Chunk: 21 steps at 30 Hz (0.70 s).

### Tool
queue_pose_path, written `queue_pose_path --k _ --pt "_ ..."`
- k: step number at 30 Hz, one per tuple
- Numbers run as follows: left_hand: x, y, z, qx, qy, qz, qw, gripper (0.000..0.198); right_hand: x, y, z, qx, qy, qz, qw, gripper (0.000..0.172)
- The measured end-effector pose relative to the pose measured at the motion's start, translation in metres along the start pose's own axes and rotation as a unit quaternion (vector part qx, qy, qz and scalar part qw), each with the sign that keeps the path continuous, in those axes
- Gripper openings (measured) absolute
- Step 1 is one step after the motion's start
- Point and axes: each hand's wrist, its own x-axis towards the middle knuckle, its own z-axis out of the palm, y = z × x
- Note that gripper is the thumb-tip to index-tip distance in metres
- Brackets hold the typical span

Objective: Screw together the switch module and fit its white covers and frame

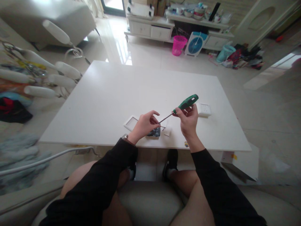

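Observation:
A screwdriver with a green handle [188, 102] is gripped by my right hand [190, 121]; its thin shaft slants down to the left. At the shaft's tip, the fingers of my left hand [146, 125] come together in a pinch. Whatever they hold there is too small to make out. Directly beneath lies a dark-backed wall socket or switch module [154, 132], partly hidden by the left hand. A white square frame [130, 123] lies just left of that hand. Small white pieces [166, 132] rest to the module's right, near a thin screw-like bit [163, 128].
The white table [141, 84] ends close to my knees. On its right side sits a white wall socket [204, 109]. A tiny dark-and-yellow item [186, 144] is at the front edge. White lamp arms [67, 69] stand by the left edge.

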Motion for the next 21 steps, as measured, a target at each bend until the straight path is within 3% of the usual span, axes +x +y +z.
queue_pose_path --k 14,21 --pt "-0.001 -0.002 0.0 -0.012 -0.002 -0.01 1.0 0.044 -0.001 0.001 0.002 0.016 -0.062 0.038 0.997 0.044" --pt "-0.001 -0.001 0.005 0.007 -0.013 0.001 1.0 0.042 -0.009 -0.009 0.011 -0.015 -0.079 -0.016 0.997 0.04"
